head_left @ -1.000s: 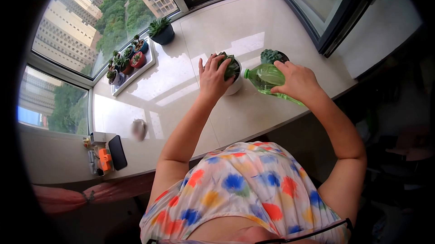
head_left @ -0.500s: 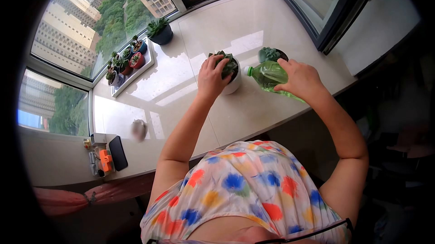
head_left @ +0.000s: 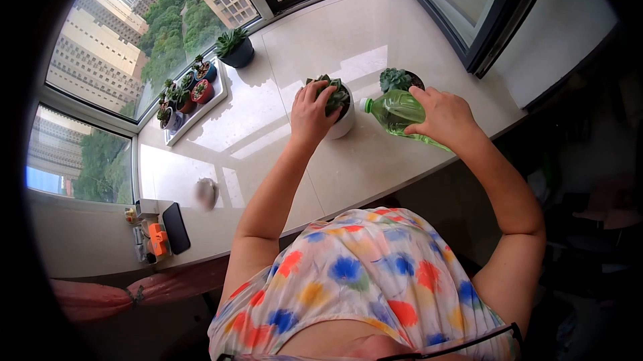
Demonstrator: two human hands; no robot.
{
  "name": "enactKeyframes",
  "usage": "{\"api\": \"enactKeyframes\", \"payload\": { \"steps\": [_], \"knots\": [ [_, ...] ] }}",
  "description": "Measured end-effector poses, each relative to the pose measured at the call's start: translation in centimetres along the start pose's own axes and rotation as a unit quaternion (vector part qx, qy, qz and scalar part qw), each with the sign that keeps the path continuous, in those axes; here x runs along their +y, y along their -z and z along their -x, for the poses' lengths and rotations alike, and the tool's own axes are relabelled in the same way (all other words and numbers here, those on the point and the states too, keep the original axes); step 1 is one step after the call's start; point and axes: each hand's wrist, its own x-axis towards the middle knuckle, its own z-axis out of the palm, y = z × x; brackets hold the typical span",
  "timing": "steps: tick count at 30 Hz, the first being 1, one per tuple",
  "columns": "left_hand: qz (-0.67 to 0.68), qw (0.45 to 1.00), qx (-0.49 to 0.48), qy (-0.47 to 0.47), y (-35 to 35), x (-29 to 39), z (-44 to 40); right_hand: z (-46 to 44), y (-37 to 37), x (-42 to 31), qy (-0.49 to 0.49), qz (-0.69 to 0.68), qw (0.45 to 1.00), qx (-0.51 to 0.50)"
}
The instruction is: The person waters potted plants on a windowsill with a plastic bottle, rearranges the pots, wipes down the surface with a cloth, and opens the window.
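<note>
My left hand rests over a green succulent, its fingers curled onto the leaves from the left. That plant grows in a white pot standing on the pale counter. In my right hand is a clear green plastic bottle, gripped round its body and tilted on its side. The bottle's white cap end points left, close to the rim of the pot. Just behind the bottle sits another succulent in a dark pot, partly hidden by bottle and hand.
A white tray with several small potted succulents stands along the window at left. Beside it is a succulent in a dark pot. Phone, orange item and a blurred roundish object lie front left. An opened window frame juts in at right.
</note>
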Motion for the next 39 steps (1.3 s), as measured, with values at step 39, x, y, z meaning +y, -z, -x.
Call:
{"api": "enactKeyframes", "payload": {
  "steps": [39],
  "knots": [
    [0.554,0.734,-0.106,0.379,-1.6,-8.6,5.2,6.2,-11.3,3.3,-0.069,-0.333,0.923,0.179]
  ]
}}
